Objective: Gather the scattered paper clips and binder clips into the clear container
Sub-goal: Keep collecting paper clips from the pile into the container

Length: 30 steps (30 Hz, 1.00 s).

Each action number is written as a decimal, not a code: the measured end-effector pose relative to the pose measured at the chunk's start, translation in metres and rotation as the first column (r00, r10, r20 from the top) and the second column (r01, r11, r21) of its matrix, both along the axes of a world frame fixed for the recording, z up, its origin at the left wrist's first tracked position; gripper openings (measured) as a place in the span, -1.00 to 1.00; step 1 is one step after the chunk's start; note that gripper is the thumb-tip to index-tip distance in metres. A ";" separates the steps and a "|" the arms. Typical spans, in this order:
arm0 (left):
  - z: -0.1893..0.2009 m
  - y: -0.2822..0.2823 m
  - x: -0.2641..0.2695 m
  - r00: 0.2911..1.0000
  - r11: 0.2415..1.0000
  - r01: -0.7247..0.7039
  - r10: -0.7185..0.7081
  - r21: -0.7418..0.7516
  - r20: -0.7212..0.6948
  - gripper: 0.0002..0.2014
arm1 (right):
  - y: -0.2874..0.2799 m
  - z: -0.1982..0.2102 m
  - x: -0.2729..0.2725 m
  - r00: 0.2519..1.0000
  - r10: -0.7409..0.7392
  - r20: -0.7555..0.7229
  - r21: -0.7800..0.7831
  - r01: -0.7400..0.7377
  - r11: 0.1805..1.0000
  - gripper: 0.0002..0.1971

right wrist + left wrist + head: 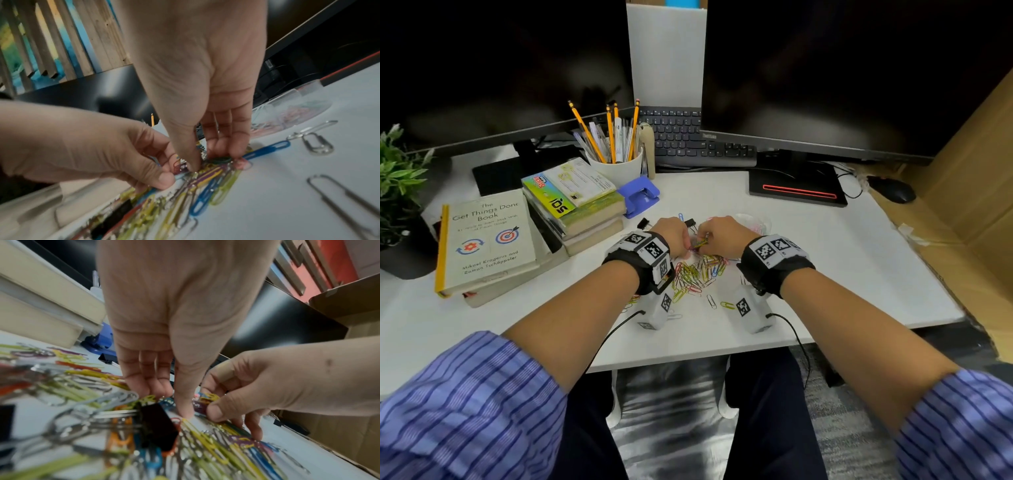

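White desk point(825, 260), two dark monitors behind, book stack and pencil cup off to the left of the clear container point(755, 221)

Main heap of coloured paper clips point(697, 274) on the desk just in front of the container, nearer the body. Some clips visible inside the container, pink and pale tones through the wall in the right wrist view; count not readable

Left hand point(675, 236) and right hand point(717, 231) both down on the far edge of the heap, fingertips nearly meeting. Left grip: thumb and fingers curled in, pinching a few clips. Right grip: thumb against fingers, closed on a small bunch of clips

Black binder clips point(690, 222) loose on the desk left of the container; another black binder clip point(158, 426) lying in the heap by the left hand

Stray silver clips point(316, 144) apart from the heap, in front of the container

Progress estimate: early to middle. Small share boxed, bulk of heap and all visible binder clips yet to go in
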<state>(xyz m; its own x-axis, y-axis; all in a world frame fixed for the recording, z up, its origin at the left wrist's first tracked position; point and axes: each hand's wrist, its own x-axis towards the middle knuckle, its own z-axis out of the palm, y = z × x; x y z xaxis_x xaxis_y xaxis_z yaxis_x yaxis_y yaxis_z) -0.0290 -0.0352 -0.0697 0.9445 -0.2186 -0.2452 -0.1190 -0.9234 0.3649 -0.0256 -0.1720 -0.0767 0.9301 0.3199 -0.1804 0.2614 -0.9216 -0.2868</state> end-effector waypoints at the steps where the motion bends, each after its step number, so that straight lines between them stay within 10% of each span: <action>1: -0.001 0.000 0.001 1.000 1.000 -0.003 0.003 -0.004 0.001 -0.76 | -0.002 0.000 0.000 1.000 -0.007 -0.008 0.022 0.007 1.000 -0.75; 14: -0.002 -0.005 0.007 1.000 0.998 0.025 -0.025 0.051 -0.006 -0.73 | -0.010 0.021 -0.004 0.999 -0.017 -0.033 0.154 0.021 0.988 -0.76; 22: 0.002 0.001 0.012 0.996 0.965 -0.090 0.086 -0.245 -0.026 -0.76 | -0.014 0.015 0.006 0.993 -0.092 0.077 0.118 0.083 0.990 -0.82; 30: 0.004 -0.009 0.012 0.999 0.998 -0.051 0.051 0.021 -0.019 -0.55 | -0.053 0.022 0.022 0.926 -0.373 0.049 0.160 0.361 0.919 -0.80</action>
